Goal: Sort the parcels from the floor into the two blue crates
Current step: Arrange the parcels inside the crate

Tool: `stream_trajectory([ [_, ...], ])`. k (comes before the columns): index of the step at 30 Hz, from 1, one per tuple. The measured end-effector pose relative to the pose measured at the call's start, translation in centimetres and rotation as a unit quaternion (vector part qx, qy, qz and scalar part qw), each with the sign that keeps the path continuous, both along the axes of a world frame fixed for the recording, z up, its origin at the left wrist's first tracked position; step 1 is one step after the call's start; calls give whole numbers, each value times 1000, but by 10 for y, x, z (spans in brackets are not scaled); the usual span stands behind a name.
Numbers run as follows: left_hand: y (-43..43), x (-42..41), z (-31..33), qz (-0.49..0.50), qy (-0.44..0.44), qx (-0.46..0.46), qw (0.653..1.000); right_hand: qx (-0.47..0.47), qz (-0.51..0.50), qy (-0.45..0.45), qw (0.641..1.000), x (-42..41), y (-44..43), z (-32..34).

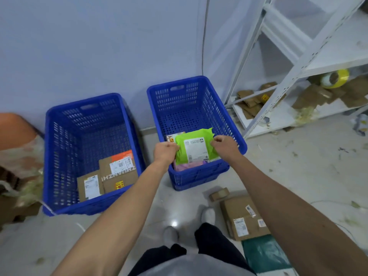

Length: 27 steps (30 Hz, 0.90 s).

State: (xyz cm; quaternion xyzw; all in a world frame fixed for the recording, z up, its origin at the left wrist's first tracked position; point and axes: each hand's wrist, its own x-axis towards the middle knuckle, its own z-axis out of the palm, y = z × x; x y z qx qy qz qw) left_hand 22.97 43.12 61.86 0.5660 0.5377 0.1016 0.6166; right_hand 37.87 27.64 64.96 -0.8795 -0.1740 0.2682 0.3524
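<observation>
Two blue crates stand by the wall. The left crate (59, 148) holds two cardboard boxes (117, 172) with labels. Over the near end of the right crate (201, 176) I hold a lime-green soft parcel (196, 148) with a white label. My left hand (165, 151) grips its left edge and my right hand (224, 145) pinches its right edge. Under it lie a pink bag (187, 166) and another small parcel (171, 137). On the floor at my right lie a cardboard box (243, 216), a small brown parcel (219, 194) and a dark green bag (264, 253).
A white metal shelf rack (294, 62) stands at the right with cardboard scraps and a yellow tape roll (334, 78). An orange object and bagged clutter (16, 148) sit left of the crates. Scraps litter the floor; my feet (189, 224) stand between the crates and the parcels.
</observation>
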Motion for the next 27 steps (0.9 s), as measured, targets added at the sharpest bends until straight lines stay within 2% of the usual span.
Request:
stream_trajectory([
  [6,12,23,-9,-43,95,100,989,-37,31,11,999,35,29,-27],
  [10,19,49,-30,-57,152,117,980,-84,73,22,994,63,46,-60],
  [15,24,78,-73,-92,222,105,965,-153,148,47,976,87,58,-112],
  [21,30,103,-142,-147,319,93,932,-202,178,86,959,108,67,-185],
  [27,26,106,-198,-166,360,19,918,-249,242,80,934,105,76,-246],
])
